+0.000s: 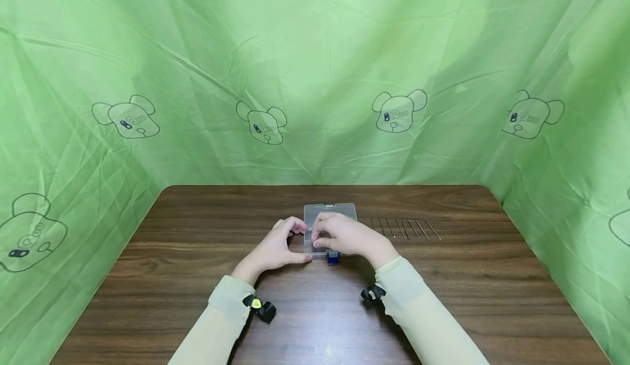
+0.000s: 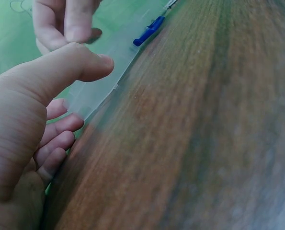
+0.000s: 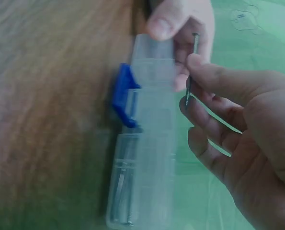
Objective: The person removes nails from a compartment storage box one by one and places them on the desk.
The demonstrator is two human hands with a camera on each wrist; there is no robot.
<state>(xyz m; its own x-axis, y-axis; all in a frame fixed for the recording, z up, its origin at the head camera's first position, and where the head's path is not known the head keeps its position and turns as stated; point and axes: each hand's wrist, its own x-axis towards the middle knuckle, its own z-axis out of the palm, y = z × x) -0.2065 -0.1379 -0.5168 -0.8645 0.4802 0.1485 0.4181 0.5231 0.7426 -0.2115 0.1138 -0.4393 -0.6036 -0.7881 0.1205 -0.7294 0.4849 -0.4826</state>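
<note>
A clear plastic box (image 1: 347, 212) with its lid open and small compartments lies on the table. At its left end, my left hand (image 1: 279, 246) holds the box, thumb by the front corner and fingers along the left side. Over the compartments, my right hand (image 1: 346, 235) pinches a thin metal screw (image 3: 196, 45) between thumb and fingers, its head upward in the right wrist view. A blue latch (image 3: 122, 93) hangs from the front edge. Long metal screws (image 3: 120, 189) lie in one compartment at the box's right end.
Several long thin screws (image 1: 404, 228) lie in a row on the wooden table (image 1: 472, 288), right of the box. Green fabric (image 1: 315, 157) with printed bear heads hangs around the back and sides.
</note>
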